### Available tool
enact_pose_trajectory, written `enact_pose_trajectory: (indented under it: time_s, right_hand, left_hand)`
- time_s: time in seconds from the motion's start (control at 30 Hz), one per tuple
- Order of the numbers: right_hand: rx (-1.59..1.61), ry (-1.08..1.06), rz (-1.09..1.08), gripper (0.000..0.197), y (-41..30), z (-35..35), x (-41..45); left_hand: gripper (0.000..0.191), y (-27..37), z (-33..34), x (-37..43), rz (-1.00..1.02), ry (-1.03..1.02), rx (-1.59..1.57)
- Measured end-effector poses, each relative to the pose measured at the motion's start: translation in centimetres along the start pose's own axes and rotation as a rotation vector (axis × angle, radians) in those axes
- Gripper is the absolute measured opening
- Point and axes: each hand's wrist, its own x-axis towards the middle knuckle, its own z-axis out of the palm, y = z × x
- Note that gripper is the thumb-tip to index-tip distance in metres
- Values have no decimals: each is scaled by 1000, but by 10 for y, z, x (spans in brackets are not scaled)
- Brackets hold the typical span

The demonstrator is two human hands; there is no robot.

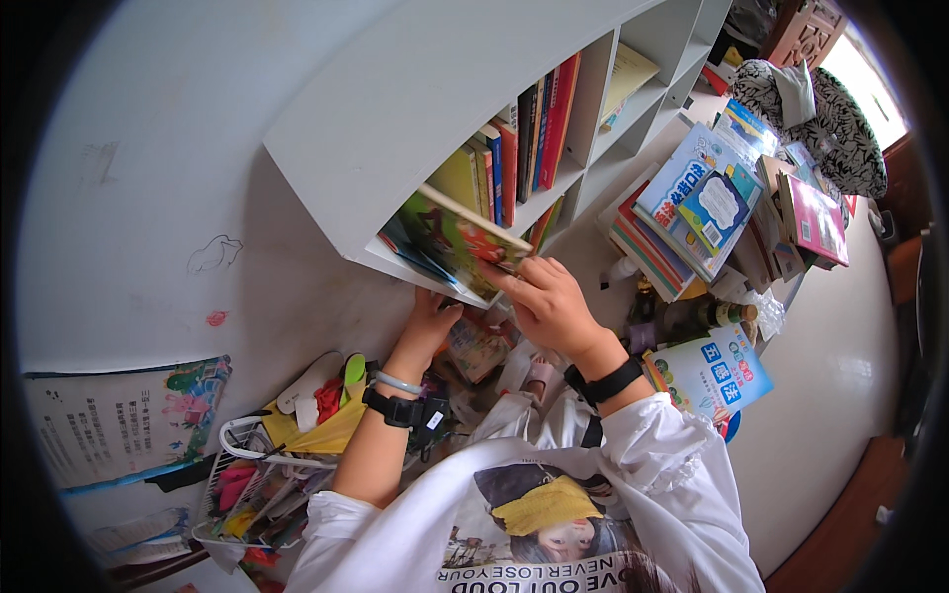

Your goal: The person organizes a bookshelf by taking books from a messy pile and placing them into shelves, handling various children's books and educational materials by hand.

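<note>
My right hand (556, 304) grips the near edge of an illustrated picture book (460, 230), its index finger lying across the cover. The book leans at a slant inside the near compartment of a white shelf unit (474, 81). Beneath it, a thin blue book (419, 256) lies on the compartment floor. My left hand (428, 330) is at the compartment's front lower edge; its fingertips are partly hidden, so its hold is unclear. Beyond the picture book, a row of upright books (511, 159) stands in the same compartment.
Stacked books (697, 200) rise at the right, with a glass bottle (723, 314) and a blue-covered book (723, 370) nearer me. A white wire basket (245, 474) full of odds and ends stands at the lower left by the wall (133, 222). A patterned chair (845, 126) is at the far right.
</note>
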Motion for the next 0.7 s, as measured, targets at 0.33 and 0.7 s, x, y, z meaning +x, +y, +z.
enact_pose_trajectory:
  time_s: [0.33, 0.7]
  right_hand:
    - [-186, 162, -63, 50, -2, -26, -7]
    - [273, 541, 488, 16, 6, -64, -80]
  left_hand:
    - [59, 4, 37, 5, -45, 371, -140]
    - [74, -17, 31, 18, -57, 375, -92]
